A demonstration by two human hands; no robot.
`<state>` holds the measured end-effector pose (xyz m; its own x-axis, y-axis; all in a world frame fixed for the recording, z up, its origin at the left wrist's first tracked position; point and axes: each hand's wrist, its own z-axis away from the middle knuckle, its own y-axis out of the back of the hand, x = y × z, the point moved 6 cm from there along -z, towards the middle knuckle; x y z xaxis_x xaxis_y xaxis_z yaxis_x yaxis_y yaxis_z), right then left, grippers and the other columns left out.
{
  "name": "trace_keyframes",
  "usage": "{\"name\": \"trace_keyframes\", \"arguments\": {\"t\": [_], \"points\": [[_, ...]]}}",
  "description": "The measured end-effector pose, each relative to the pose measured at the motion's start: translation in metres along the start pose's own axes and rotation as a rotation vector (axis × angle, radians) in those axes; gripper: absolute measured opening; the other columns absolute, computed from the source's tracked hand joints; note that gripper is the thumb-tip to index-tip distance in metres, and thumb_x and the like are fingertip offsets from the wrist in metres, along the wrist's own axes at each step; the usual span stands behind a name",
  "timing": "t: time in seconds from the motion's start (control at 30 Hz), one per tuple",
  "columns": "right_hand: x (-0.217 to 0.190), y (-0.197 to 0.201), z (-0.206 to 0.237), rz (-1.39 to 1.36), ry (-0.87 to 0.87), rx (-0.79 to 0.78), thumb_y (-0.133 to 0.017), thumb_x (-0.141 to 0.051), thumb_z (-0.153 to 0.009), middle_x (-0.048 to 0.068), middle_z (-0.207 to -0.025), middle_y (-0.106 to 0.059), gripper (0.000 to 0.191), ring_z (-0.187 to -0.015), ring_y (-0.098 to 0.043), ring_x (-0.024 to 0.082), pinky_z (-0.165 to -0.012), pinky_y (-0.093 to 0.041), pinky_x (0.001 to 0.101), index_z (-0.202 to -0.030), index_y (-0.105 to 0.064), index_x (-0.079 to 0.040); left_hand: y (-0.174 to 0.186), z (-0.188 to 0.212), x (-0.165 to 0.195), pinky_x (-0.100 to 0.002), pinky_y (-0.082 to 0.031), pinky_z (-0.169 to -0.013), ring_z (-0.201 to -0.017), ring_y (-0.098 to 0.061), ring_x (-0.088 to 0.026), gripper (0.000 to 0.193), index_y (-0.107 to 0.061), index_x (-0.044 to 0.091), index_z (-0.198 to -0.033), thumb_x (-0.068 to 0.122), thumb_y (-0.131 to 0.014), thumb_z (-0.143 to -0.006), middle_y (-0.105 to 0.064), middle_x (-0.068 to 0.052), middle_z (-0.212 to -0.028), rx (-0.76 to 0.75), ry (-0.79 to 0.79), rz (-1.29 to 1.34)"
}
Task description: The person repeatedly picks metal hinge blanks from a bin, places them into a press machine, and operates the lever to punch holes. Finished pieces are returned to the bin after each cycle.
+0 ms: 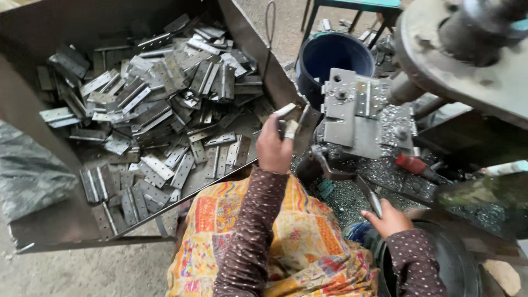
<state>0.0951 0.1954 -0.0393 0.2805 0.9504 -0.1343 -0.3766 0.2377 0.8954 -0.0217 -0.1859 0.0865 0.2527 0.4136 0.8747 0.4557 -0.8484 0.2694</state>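
My left hand (274, 147), with pale tape on its fingertips, is raised at the bin's right corner and pinches a small metal hinge (301, 116). The hinge hangs between the bin and the grey press fixture (345, 131). Another hinge (363, 98) lies on top of that fixture. My right hand (389, 219) is lower right, closed around the end of a long metal lever (367, 193) that runs up to the machine's base. Both sleeves are brown with dots.
A large sheet-metal bin (49, 220) on the left holds several loose hinges (159, 104). A blue bucket (334, 55) stands behind the fixture. Metal shavings (352, 195) cover the machine bed. A big round flywheel (467, 66) is top right, and a red-handled tool (413, 165) lies nearby.
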Motion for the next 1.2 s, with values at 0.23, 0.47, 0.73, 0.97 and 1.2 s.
{"name": "trace_keyframes", "arguments": {"t": [0.23,0.47,0.73,0.97,1.2], "points": [[-0.012,-0.01,-0.004,0.015,0.028,0.047,-0.063,-0.067,-0.082,0.021,-0.088,-0.073,0.067,-0.087,-0.073,0.041,-0.08,-0.057,0.049,-0.11,-0.057,-0.006,-0.132,0.046,0.07,-0.058,-0.023,-0.119,-0.139,-0.044,-0.033,0.039,-0.067,0.004,-0.117,0.03,-0.059,-0.09,-0.055,-0.017,-0.14,-0.403,-0.442,-0.692],[-0.02,-0.012,-0.002,-0.042,0.029,-0.013,-0.065,-0.055,-0.085,0.019,-0.088,-0.073,0.058,-0.084,-0.075,0.038,-0.078,-0.059,0.0476,-0.113,-0.054,-0.005,-0.16,0.092,0.06,-0.059,-0.014,-0.124,-0.141,-0.045,-0.032,0.039,-0.069,-0.002,-0.12,0.017,-0.051,-0.091,-0.054,-0.018,-0.146,-0.364,-0.54,-0.744],[-0.006,-0.054,-0.003,-0.102,-0.038,0.029,-0.067,-0.056,-0.086,0.02,-0.082,-0.073,0.053,-0.078,-0.074,0.037,-0.074,-0.058,0.0476,-0.104,-0.058,-0.007,-0.182,0.053,0.053,-0.058,-0.013,-0.124,-0.141,-0.046,-0.031,0.033,-0.07,-0.002,-0.112,0.016,-0.051,-0.091,-0.054,-0.018,-0.144,-0.431,-0.509,-0.746],[-0.008,-0.094,0.003,-0.235,0.02,0.156,-0.063,-0.044,-0.09,0.023,-0.079,-0.071,0.046,-0.073,-0.071,0.043,-0.067,-0.055,0.051,-0.112,-0.055,-0.005,-0.174,0.056,0.063,-0.058,-0.015,-0.126,-0.138,-0.05,-0.033,0.028,-0.073,-0.001,-0.104,0.014,-0.051,-0.096,-0.059,-0.02,-0.136,-0.478,-0.48,-0.692],[-0.006,-0.035,-0.014,-0.08,0.026,0.036,-0.071,-0.057,-0.081,0.023,-0.081,-0.072,0.062,-0.079,-0.073,0.041,-0.073,-0.057,0.0483,-0.108,-0.056,-0.004,-0.177,0.056,0.058,-0.058,-0.016,-0.125,-0.133,-0.053,-0.032,0.026,-0.074,0.001,-0.099,0.014,-0.053,-0.092,-0.06,-0.018,-0.137,-0.445,-0.492,-0.665]]}}
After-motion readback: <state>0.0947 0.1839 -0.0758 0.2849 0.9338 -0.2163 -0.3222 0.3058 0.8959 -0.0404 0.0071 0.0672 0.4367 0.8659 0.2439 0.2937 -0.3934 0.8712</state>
